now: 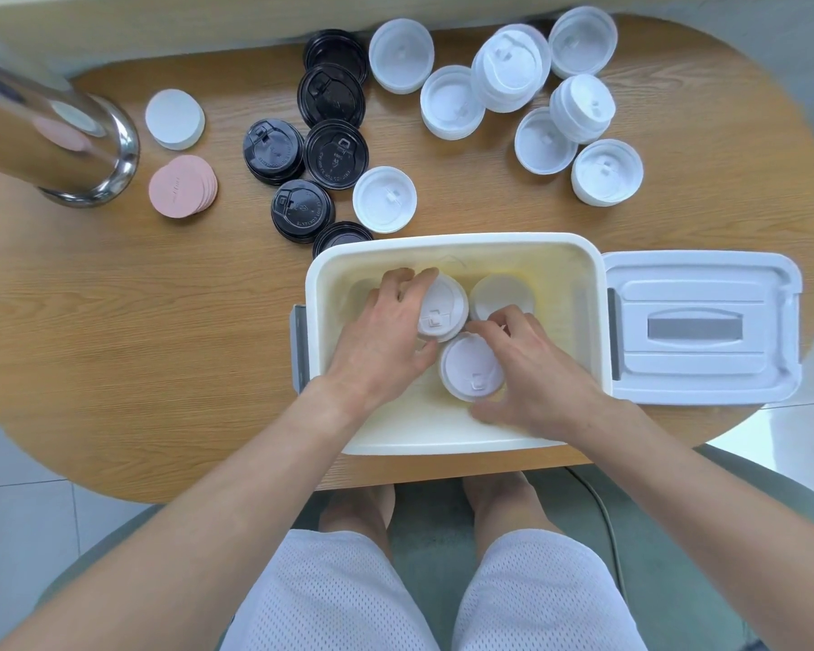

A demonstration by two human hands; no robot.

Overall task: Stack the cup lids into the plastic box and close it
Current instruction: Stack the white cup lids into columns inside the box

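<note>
Fingers of both hands grip white lids (442, 307) inside box (457, 246).

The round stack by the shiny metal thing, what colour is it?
Pink stack, seen in the head view.

On my screen both forearms are bare, no sleeves back from the fingers (398, 279), no watch or rings that I can make out. Further behind the fingers I see white mesh shorts (330, 599) and bare knees.
</note>
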